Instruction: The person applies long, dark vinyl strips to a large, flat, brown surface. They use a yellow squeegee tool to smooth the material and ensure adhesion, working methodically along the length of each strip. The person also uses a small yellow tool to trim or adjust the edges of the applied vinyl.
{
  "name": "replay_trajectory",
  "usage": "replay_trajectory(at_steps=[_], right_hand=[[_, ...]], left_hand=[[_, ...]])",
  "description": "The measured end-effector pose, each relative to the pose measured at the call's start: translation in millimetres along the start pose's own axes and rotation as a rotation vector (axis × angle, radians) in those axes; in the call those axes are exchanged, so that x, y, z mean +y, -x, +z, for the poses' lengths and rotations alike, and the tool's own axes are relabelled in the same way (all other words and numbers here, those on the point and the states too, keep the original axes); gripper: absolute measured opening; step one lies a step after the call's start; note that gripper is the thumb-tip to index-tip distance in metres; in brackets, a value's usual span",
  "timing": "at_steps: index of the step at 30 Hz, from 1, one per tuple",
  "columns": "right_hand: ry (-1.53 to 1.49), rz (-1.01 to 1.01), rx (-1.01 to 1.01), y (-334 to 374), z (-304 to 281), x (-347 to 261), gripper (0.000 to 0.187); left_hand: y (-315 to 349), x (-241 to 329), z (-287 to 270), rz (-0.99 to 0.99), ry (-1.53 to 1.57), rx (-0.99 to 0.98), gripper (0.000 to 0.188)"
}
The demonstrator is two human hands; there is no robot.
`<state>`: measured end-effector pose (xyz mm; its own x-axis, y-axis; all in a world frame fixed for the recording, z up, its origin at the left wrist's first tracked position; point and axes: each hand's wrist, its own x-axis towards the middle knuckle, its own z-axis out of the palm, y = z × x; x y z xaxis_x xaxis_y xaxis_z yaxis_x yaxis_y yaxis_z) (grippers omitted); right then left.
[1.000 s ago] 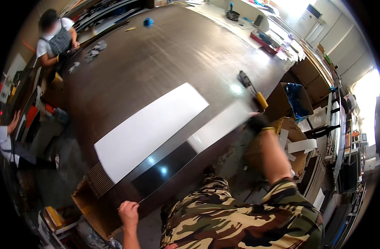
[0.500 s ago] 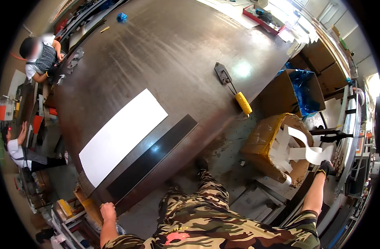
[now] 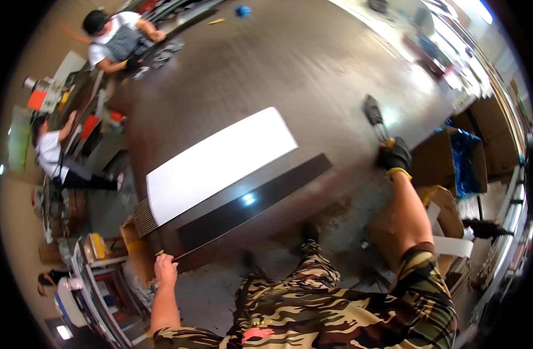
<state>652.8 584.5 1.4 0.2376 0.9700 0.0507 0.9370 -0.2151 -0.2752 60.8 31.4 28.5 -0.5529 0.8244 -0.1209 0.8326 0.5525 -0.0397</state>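
My right hand (image 3: 395, 155), in a black glove with a yellow cuff, is closed around the yellow handle of a dark metal hand tool (image 3: 372, 110). The tool's flat head lies on the big dark table (image 3: 220, 75), near its right edge. My left hand (image 3: 166, 270) is bare and closed at the table's near left corner, beside a small yellowish bit at the fingertips that I cannot make out. Between my hands lie a white rectangular sheet (image 3: 220, 166) and, nearer me, a long black strip (image 3: 255, 203), side by side on the table.
A cardboard box with blue film (image 3: 467, 163) and a worn carton with white strips (image 3: 452, 246) stand to the right. At the far left, one person (image 3: 124, 41) works at the table edge; another person (image 3: 51, 151) stands behind. A blue wad (image 3: 242, 10) lies far back.
My right hand has let go of the curled white strip by the carton, moved left and forward, and taken the tool's yellow handle. The view has shifted, and my left hand stays at the corner.
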Motion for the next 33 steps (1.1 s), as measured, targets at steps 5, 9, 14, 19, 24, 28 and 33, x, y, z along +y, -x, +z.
replay_trajectory(at_steps=[5, 9, 14, 19, 24, 28, 33], right_hand=[[-0.427, -0.234, 0.028, 52, 31, 77, 0.035], [-0.637, -0.255, -0.047, 173, 13, 28, 0.023], [-0.933, -0.110, -0.214, 314, -3, -23, 0.018], [-1.009, -0.027, -0.332, 420, -18, -105, 0.016], [-0.953, -0.089, -0.411, 458, -24, -132, 0.015], [-0.762, -0.286, -0.316, 463, -30, -139, 0.024], [-0.661, -0.331, -0.301, 468, -43, -156, 0.030]], left_hand=[[13, -43, 14, 0.092, 0.216, 0.234, 0.029], [25, -74, 10, 0.089, 0.374, 0.312, 0.032], [50, -108, 24, 0.005, 0.536, 0.483, 0.025], [65, -114, 39, 0.176, 0.603, 0.534, 0.016], [32, -115, 27, 0.249, 0.553, 0.477, 0.023], [6, -108, 14, 0.334, 0.402, 0.386, 0.027], [9, -91, 12, 0.311, 0.312, 0.529, 0.030]])
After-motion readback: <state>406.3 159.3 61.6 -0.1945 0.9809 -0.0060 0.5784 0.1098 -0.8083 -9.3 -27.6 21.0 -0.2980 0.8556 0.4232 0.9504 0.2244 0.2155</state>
